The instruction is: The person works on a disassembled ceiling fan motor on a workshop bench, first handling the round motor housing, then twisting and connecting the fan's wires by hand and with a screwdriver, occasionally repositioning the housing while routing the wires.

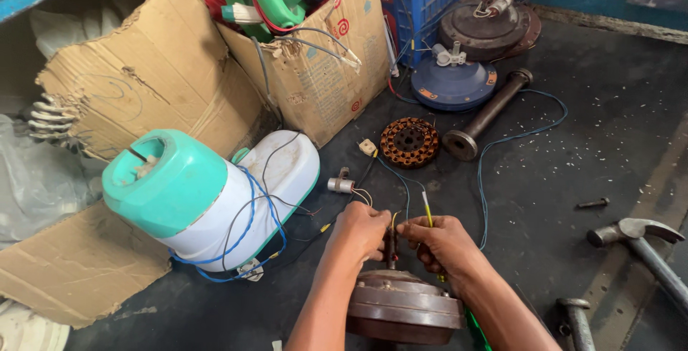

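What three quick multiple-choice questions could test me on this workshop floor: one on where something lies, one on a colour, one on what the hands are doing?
1. Where does the copper-wound stator ring lie?
A. Inside the cardboard box
B. On the dark floor beside the metal rod
C. On top of the hammer

2. What colour is the cap of the white appliance housing?
A. Teal green
B. Orange
C. Black

3. What are the hands doing?
A. Resting flat on the floor
B. Lifting the hammer
C. Pinching thin wires above the brown motor

Answers: 1 B, the ring sits on bare floor just left of the rod's end. 2 A, the housing's cap end is teal. 3 C, the left hand and right hand meet at the wires over the motor's shaft.
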`<state>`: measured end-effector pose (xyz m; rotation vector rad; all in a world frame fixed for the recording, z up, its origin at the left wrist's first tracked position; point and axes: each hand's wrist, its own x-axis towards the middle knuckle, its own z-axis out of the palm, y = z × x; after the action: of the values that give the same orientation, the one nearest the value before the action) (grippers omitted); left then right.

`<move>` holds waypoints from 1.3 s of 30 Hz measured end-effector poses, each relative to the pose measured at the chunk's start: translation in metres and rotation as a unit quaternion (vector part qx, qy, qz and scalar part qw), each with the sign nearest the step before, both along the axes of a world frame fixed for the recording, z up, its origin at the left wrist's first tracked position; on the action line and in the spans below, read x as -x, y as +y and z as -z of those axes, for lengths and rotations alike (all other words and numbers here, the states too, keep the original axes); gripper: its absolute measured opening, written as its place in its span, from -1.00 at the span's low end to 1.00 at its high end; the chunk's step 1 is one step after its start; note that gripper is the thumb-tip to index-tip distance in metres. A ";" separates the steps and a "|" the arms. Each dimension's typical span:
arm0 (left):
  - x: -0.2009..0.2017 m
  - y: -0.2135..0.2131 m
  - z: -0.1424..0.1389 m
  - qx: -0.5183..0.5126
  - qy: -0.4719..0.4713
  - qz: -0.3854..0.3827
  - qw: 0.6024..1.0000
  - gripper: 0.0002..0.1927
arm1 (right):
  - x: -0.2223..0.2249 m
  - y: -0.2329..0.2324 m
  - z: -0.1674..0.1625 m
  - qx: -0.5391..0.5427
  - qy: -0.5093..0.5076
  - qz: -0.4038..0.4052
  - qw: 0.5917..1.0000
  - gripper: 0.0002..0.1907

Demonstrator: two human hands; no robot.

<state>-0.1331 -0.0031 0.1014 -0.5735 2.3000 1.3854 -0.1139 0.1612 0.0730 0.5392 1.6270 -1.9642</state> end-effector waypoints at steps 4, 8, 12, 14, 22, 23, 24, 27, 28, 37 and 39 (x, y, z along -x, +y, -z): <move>0.000 0.002 -0.006 -0.021 -0.008 -0.015 1.000 -0.75 | 0.004 0.000 0.005 0.003 0.009 -0.003 1.000 -0.79; 0.001 0.003 -0.003 0.017 -0.013 0.004 1.000 -0.74 | 0.005 0.003 0.016 0.012 0.023 -0.006 1.000 -0.80; -0.001 0.003 0.001 0.049 -0.001 0.016 0.999 -0.74 | 0.001 0.003 0.016 -0.171 0.195 -0.040 0.965 -0.81; -0.001 0.004 0.001 0.074 0.006 0.025 0.997 -0.73 | -0.003 0.003 0.006 -0.314 0.406 -0.120 0.850 -0.76; -0.001 0.007 -0.004 0.108 -0.002 0.036 0.994 -0.72 | -0.037 0.007 -0.073 -0.462 0.244 -0.136 0.842 -0.58; -0.001 0.007 -0.005 0.101 -0.001 0.030 0.994 -0.73 | -0.038 0.006 -0.081 -0.469 0.227 -0.146 0.841 -0.59; -0.002 0.008 -0.005 0.094 0.003 0.029 0.995 -0.73 | -0.040 0.005 -0.087 -0.480 0.230 -0.152 0.833 -0.60; -0.002 0.010 -0.008 0.090 0.010 0.032 0.995 -0.74 | -0.043 0.003 -0.097 -0.501 0.239 -0.168 0.815 -0.61; -0.001 0.011 -0.009 0.101 0.007 0.038 0.994 -0.74 | -0.043 0.003 -0.098 -0.501 0.242 -0.174 0.813 -0.61; -0.008 0.019 -0.016 0.123 0.049 0.035 0.991 -0.77 | -0.039 0.004 -0.084 -0.505 0.255 -0.194 0.802 -0.61; -0.008 0.018 -0.017 0.129 0.039 0.037 0.990 -0.78 | -0.038 0.002 -0.083 -0.511 0.253 -0.201 0.796 -0.62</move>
<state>-0.1253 0.0152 0.1181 -0.5107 2.5571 1.1016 -0.0759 0.1631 0.1562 -0.0322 2.8283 -0.7916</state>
